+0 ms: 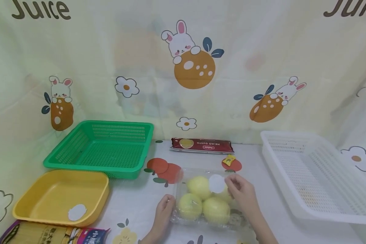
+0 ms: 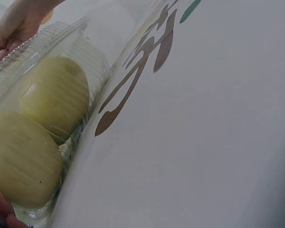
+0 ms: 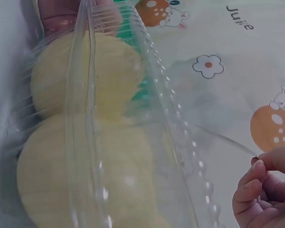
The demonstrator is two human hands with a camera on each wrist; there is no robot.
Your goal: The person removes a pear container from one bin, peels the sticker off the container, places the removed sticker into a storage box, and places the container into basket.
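In the head view, a clear plastic box (image 1: 198, 222) of several round yellow-green fruits (image 1: 190, 206) stands at the front of the table. My left hand (image 1: 164, 210) holds the box's left side, its fingers bent against the plastic. Over the lid's far right part, my right hand (image 1: 241, 192) pinches a round white sticker (image 1: 216, 184) by its edge. From the right wrist view, the sticker (image 3: 226, 139) appears edge-on, slightly curved and apart from the lid. Fingertips (image 2: 1, 203) of the left hand touch the box near its lower corner in the left wrist view.
A green basket (image 1: 143, 149) and a yellow basket (image 1: 100, 193) with a white round sticker (image 1: 77, 212) stand left. Noodles (image 1: 48, 234) lie in front of them. A white basket (image 1: 280, 173) stands right. Behind the box lie a dark red packet (image 1: 201, 145) and a small yellow wrapper (image 1: 228, 160).
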